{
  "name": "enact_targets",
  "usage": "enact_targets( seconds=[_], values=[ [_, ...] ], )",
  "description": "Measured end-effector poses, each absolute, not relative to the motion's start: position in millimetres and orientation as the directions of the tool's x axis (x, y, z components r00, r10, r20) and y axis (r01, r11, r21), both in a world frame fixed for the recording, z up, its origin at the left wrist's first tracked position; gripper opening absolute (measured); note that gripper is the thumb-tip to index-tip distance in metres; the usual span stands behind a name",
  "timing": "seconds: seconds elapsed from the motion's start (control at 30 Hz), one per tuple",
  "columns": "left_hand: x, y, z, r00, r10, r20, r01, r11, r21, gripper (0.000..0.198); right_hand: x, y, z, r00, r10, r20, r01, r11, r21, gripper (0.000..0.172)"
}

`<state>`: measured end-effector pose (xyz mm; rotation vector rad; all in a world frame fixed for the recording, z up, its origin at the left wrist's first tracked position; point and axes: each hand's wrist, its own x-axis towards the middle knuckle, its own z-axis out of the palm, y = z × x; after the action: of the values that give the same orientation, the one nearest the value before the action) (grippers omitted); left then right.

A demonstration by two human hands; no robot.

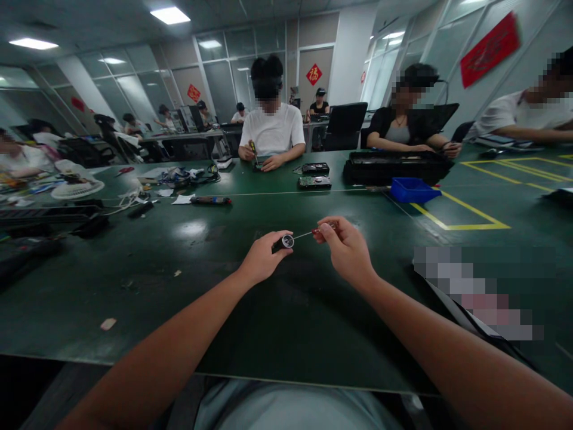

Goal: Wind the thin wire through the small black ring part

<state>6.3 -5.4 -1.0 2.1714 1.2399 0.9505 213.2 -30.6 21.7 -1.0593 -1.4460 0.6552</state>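
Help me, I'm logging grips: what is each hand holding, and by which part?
The left hand grips a short black cylinder by its sides, its silvery end uncovered; the right hand holds a screwdriver by its reddish handle.

Left hand [262, 258] and right hand [350, 251] are showing bare, as are left forearm [183, 343] and right forearm [430, 334], both tapering toward slim wrists. Wearer is sporting a pale grey-blue garment [290, 409], rounded at the front, shading darker teal along its left edge.
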Motion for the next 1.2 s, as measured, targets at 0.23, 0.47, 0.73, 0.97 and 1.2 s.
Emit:
enact_targets(
  seconds=[0.23, 0.47, 0.73, 0.97, 1.2],
  values=[
    [6, -5, -2, 0.340, 0.882, 0.326, 0.548, -0.467, 0.694, 0.046, 213, -34, 26, 0.067, 0.886, 0.460, 0.284, 0.424, -0.860, 0.020],
    [6, -7, 1, 0.346, 0.876, 0.335, 0.549, -0.479, 0.685, 0.041, 217, -37, 33, 0.108, 0.868, 0.485, 0.569, 0.346, -0.746, 0.046],
    [4, -7, -2, 0.378, 0.856, 0.351, 0.537, -0.512, 0.670, 0.041, 216, -38, 33, 0.066, 0.857, 0.511, 0.581, 0.384, -0.718, 0.035],
    [4, -5, -5, 0.378, 0.841, 0.388, 0.539, -0.540, 0.646, 0.039, 217, -39, 34, 0.000, 0.855, 0.519, 0.571, 0.426, -0.702, 0.026],
    [4, -4, -5, 0.381, 0.841, 0.385, 0.545, -0.540, 0.641, 0.039, 220, -38, 31, -0.144, 0.815, 0.561, 0.455, 0.558, -0.694, 0.016]
  ],
)
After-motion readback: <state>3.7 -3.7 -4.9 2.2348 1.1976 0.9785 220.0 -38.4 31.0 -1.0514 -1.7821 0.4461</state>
